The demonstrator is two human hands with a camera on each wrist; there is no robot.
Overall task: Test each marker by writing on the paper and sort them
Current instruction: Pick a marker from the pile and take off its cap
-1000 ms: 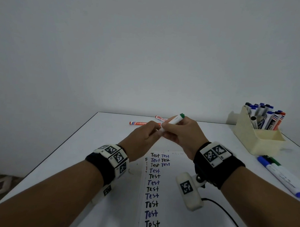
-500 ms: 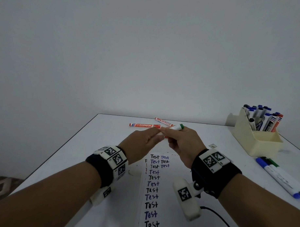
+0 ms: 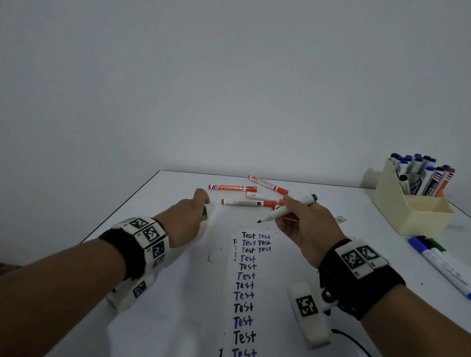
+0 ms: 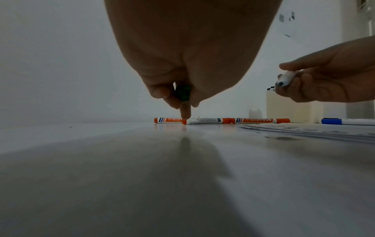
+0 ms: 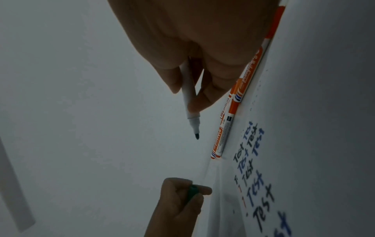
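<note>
A white table carries paper, four orange markers, a cream bin and blue and green markers.

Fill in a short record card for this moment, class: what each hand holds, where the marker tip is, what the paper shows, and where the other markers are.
Right hand: grips uncapped green marker
Marker tip: above the table, not touching the paper
Left hand: fingers pinch the green cap
Paper: "Test" repeated in black and blue
Orange markers: lying beyond the paper
Cream bin: far right, holds upright markers
Loose markers: blue and green, near the bin
</note>
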